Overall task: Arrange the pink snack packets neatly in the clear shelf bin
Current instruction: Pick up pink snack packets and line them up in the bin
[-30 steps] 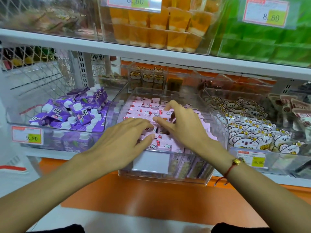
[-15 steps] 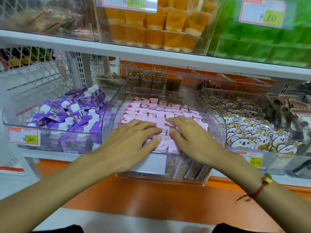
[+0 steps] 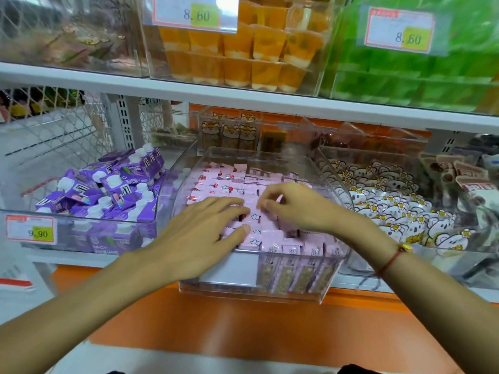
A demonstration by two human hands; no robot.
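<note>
Rows of pink snack packets [image 3: 224, 182] fill the clear shelf bin [image 3: 297, 276] in the middle of the lower shelf. My left hand [image 3: 199, 233] lies flat on the front left packets, fingers straight and pressing down. My right hand [image 3: 299, 209] hovers over the middle of the bin with arched fingers. Its thumb and fingertips pinch the edge of a pink packet. The packets under both palms are hidden. More packets stand upright behind the bin's front wall.
A bin of purple drink cartons [image 3: 113, 184] stands to the left, and a bin of white cartoon-printed packets [image 3: 391, 206] to the right. On the shelf above are orange jelly cups [image 3: 243, 49] and green packs [image 3: 418, 76]. An orange ledge [image 3: 243, 325] runs below.
My right hand has lifted from lying flat and curled its fingers onto a packet farther back in the bin. My left hand stays flat on the front packets.
</note>
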